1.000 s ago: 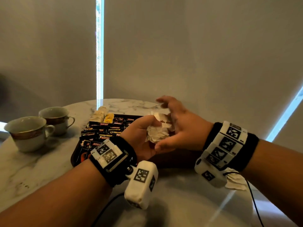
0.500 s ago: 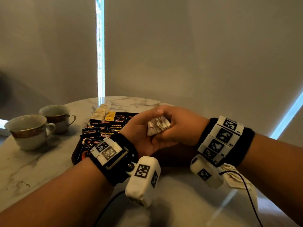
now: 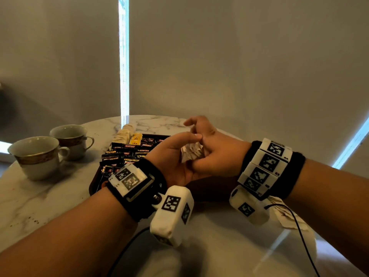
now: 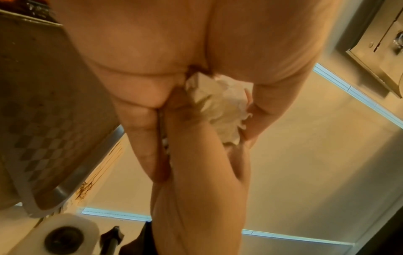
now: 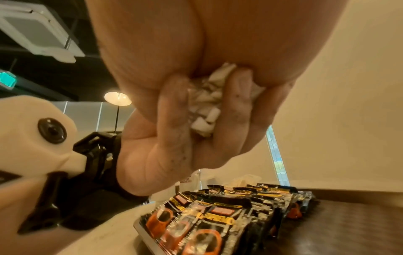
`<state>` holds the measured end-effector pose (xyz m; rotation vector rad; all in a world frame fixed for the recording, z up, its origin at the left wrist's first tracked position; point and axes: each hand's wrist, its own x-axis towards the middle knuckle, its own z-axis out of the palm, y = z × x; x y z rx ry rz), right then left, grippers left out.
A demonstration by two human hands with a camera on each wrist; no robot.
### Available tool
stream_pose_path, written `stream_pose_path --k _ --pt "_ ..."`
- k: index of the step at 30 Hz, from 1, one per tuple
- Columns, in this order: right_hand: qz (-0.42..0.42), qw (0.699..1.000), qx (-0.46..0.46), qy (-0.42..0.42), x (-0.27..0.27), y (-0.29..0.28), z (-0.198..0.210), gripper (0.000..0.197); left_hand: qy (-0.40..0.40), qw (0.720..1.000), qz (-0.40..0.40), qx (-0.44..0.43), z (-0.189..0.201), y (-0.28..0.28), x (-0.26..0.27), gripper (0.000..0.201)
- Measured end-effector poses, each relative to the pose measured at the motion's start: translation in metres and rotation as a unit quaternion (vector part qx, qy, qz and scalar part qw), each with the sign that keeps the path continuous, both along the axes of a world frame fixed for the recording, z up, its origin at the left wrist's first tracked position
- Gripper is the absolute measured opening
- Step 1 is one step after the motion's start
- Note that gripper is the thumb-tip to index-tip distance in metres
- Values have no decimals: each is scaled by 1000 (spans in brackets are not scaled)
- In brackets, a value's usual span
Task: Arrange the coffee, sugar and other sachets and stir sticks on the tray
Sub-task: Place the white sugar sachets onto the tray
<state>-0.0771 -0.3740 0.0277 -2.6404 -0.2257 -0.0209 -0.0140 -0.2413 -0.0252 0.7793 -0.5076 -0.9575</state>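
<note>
Lifted slightly, left hand [image 3: 175,154] and right hand [image 3: 215,150] both clutch the white sachets [image 3: 192,151], orientation indiscernible.

Crumpled matt white paper sachets [image 3: 191,152], glossy foil coffee packets [image 5: 220,222], polished marble table [image 3: 36,198], glazed ceramic cups [image 3: 38,156]

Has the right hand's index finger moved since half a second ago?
Yes. The right hand has lifted its index finger off the white sachets, up past the table edge.

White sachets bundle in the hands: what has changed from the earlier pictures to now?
Both hands closed tighter round the white sachets. The left hand now has its thumb over the top; the right hand lifted its upper fingers. The tray, dark sachets and cups stayed put.
</note>
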Motion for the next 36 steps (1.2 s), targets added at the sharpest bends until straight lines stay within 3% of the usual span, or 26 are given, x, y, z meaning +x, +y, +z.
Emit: stream_pose_path --k 3,5,6,8,9,11,12,14,16,19,24,28,36 --pt "-63 983 172 -20 12 15 3 68 14 1000 1 12 1 5 7 50" --pt "-154 924 344 -64 21 12 6 42 18 999 37 30 3 7 10 54" --pt "-173 908 373 -75 21 5 4 36 15 997 63 38 4 9 13 55" --pt "-197 925 324 -36 22 -12 -3 31 10 992 121 37 7 14 20 50" --pt "-193 947 255 12 18 -21 -7 29 13 988 149 31 9 18 24 46" --pt "-155 979 23 127 7 -29 -19 28 31 979 199 15 11 26 35 38" --pt "-130 972 -81 177 3 -29 -25 28 42 974 221 6 12 31 40 33" --pt "-76 955 -164 234 -5 -18 -34 34 65 968 243 -12 13 39 48 24" --pt "-41 949 -200 241 -7 -10 -43 37 83 967 240 -30 12 43 52 13" --pt "-16 945 -253 208 -4 -3 -54 31 79 967 238 -45 13 46 52 19" --pt "6 949 -245 197 -8 1 -56 30 64 965 248 -52 18 46 50 31" --pt "18 951 -245 188 -16 4 -56 30 59 968 241 -48 20 46 47 22" --pt "38 946 -243 210 -27 10 -52 28 52 972 223 -45 23 48 41 23"
